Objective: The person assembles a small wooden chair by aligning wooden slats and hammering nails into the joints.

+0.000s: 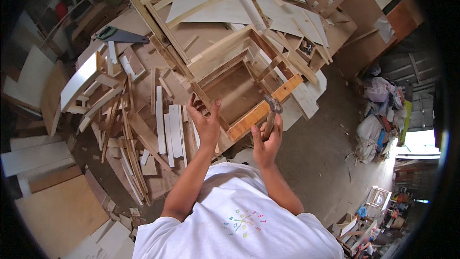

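Note:
A rectangular wooden frame (248, 121) lies before me on the cluttered work surface, its nearest rail orange-brown and the others paler. My right hand (267, 147) is closed round the wooden handle of a hammer (274, 104). The dark hammer head is over the near rail, right of its middle; whether it touches the wood I cannot tell. At the frame's left rail is my left hand (206, 123), thumb and fingers spread apart. The thumb lies close against that rail, and part of the fingers is hidden from view.
A handsaw (122, 35) lies at the far left of the work surface. Loose strips and offcuts (167, 132) crowd the left side. A curved white-faced piece (79, 79) stands there too. White panels (206, 9) lie behind the frame. Bags (371, 132) are heaped at the right.

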Demonstrator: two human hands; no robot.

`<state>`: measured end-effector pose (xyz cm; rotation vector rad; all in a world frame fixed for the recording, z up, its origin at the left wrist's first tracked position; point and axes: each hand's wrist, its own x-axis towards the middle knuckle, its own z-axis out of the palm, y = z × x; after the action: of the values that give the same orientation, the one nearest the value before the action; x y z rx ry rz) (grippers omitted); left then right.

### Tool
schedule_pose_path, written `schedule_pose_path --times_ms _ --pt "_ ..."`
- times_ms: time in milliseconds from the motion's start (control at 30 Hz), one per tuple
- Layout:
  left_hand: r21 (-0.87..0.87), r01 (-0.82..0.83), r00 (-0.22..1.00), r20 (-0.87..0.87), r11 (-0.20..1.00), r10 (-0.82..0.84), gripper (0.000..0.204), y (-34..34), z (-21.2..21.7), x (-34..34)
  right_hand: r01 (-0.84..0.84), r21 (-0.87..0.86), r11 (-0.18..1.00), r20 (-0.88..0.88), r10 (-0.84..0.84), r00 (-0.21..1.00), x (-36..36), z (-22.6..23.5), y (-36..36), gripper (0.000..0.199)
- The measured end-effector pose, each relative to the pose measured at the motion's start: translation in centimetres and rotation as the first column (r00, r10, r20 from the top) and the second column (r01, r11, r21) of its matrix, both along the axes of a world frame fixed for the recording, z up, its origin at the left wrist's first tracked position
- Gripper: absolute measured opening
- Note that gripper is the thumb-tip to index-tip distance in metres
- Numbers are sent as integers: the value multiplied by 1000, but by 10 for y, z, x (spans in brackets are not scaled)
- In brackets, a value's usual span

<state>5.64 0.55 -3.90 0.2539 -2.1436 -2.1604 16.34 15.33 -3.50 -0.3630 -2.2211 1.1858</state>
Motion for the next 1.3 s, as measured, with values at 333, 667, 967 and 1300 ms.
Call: schedule_pose_path --times_ms 333,667,967,1300 --pt "51 -50 997 62 997 46 52 3 -6 -4 -153 -505 849 -159 82 984 -25 20 53 41" --pt "-553 -22 970 190 833 151 46 14 35 0 -87 -266 960 -53 76 996 -64 67 154 30" --pt "-441 -59 967 198 895 161 57 10 15 6 -90 38 995 223 80 972 -103 57 202 33" --pt "70 -399 898 -169 914 406 82 -33 16 -54 -186 -137 973 208 212 955 -109 24 212 47"
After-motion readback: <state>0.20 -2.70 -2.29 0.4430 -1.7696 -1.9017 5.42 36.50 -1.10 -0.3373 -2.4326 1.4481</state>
